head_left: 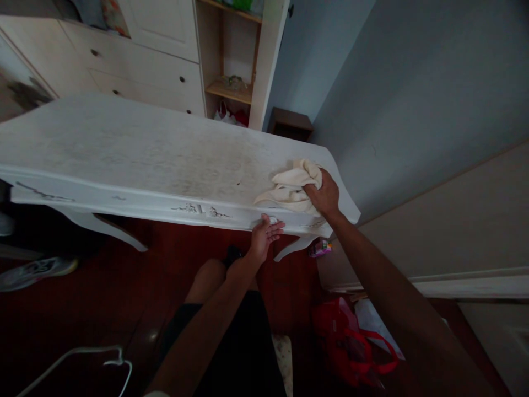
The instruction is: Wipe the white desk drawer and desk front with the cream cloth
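A cream cloth (289, 184) lies bunched on the right end of the white table (136, 138), one edge hanging over the front. My right hand (326, 193) is closed on the cloth's right side and presses it to the tabletop. Below it, my left hand (264, 237) is at the table's front, thumb and fingers around a small white drawer handle (273, 220). The drawer looks closed. Grey-brown smudges cover the middle of the tabletop, and a small dark speck (238, 182) sits left of the cloth. Carved ornament (202, 210) decorates the front.
Behind the table stand a white cabinet with drawers (144, 69) and open shelves (229, 91). A grey wall (413, 110) runs along the right. On the red floor are a red bag (336, 336), a small pink box (320, 248), a shoe (37, 273) and a white hanger (82, 350).
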{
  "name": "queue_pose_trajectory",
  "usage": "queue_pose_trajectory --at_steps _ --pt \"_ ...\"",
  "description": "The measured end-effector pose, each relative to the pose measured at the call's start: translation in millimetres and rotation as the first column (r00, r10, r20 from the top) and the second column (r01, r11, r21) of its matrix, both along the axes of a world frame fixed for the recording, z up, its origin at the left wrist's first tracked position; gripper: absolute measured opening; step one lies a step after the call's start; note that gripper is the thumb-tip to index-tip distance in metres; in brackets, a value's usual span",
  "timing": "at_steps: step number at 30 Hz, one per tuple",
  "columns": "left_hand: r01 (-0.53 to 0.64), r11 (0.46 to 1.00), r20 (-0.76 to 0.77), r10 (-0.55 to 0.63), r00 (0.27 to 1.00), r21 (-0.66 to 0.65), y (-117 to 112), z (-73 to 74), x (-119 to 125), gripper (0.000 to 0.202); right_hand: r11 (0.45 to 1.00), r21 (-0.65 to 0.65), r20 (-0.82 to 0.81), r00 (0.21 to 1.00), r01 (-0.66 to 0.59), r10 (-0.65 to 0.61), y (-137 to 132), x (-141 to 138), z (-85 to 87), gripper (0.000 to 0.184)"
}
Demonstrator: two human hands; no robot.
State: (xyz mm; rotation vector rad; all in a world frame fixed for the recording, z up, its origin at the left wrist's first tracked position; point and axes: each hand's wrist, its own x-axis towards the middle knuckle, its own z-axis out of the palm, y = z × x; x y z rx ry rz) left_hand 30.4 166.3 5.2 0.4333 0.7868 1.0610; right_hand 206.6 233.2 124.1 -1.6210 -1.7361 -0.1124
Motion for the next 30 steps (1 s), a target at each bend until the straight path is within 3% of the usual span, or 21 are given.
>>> queue_pose_trajectory --at_steps 7,11,14,16,19,21,23,27,30 --pt "-0.065 0.998 -0.091 0.062 0.994 -0.026 3.2 8.3 7.0 0.063 0.999 0.035 -0.023 1.0 -0.015 0.016 2.5 2.5 -4.6 0.047" --pt "0.139 0.988 -0.255 -0.152 0.955 -0.069 0.1 22.2 -14.1 0.056 0.998 0.055 -0.007 1.0 -0.014 0.014 3.3 3.4 -6.8 0.048" --pt "0.292 0.956 -0.512 -0.244 0.824 0.014 -8.2 40.7 -38.5 0.033 0.998 0.061 0.002 1.0 -0.008 0.008 3.7 3.6 -8.1 0.049" --pt "0.346 0.917 -0.642 -0.143 0.753 0.201 -12.5 59.0 -55.9 0.019 0.998 0.063 0.004 1.0 -0.007 0.007 3.7 3.2 -8.5 0.049" --pt "0.277 0.81 -0.66 0.171 0.731 0.517 -3.0 93.0 -85.4 0.018 0.998 0.068 0.016 1.0 -0.009 0.008 2.9 2.1 -8.2 0.049" --pt "0.197 0.725 -0.627 0.387 0.675 0.66 18.4 113.4 -108.1 0.02 0.997 0.073 0.029 1.0 -0.006 0.004 2.2 1.3 -7.8 0.05" --pt "0.159 0.687 -0.62 0.5 0.605 0.709 48.3 126.2 -131.9 0.022 0.997 0.077 0.041 0.999 0.003 -0.006 1.7 0.6 -7.8 0.05" --pt "0.18 0.74 -0.753 0.588 0.296 0.648 103.3 127.9 -170.8 0.018 0.997 0.07 0.051 0.998 0.022 -0.026 1.9 0.1 -9.3 0.05" --pt "0.207 0.797 -0.82 0.525 0.23 0.568 123.4 122.7 -182.7 0.017 0.996 0.092 0.043 0.999 0.005 -0.009 2.4 1.1 -10.2 0.047"
